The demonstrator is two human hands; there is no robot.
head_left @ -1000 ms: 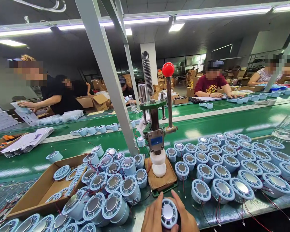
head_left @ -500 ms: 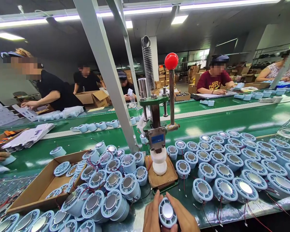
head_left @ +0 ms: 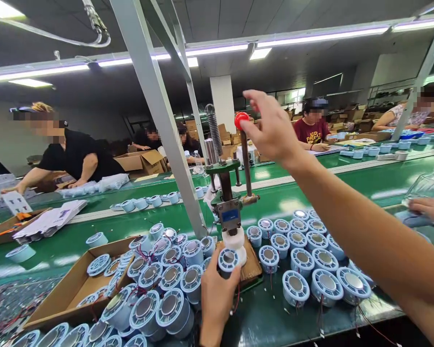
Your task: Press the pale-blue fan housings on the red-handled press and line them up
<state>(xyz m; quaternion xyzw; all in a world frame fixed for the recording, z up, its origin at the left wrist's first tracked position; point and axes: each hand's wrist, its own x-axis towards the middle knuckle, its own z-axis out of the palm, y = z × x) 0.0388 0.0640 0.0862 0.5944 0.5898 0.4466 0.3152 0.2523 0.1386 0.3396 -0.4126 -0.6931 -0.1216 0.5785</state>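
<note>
My left hand [head_left: 219,294] grips a light-blue round housing [head_left: 228,259] with a slotted rim and a silver disc on top, just in front of the white plastic block [head_left: 234,237] of a hand press [head_left: 228,212]. Up at the press lever [head_left: 246,164], my right hand [head_left: 271,127] is open, its fingers stretched out above the red ball knob [head_left: 242,120] and its thumb beside it. Whether the thumb presses on the knob I cannot tell. Under the white block lies a brown board [head_left: 252,265].
Several like housings [head_left: 175,311] crowd the left, and more [head_left: 295,288] stand in rows at right, wires trailing. A cardboard tray [head_left: 58,299] holds blue rings. A slanted grey post [head_left: 159,106] rises behind. A co-worker's hand [head_left: 428,209] shows at the right edge; other people work across the green belt.
Both hands held the housing low in front of the press. My left hand has carried it up to the white block, while my right hand let go and rose to the red knob.
</note>
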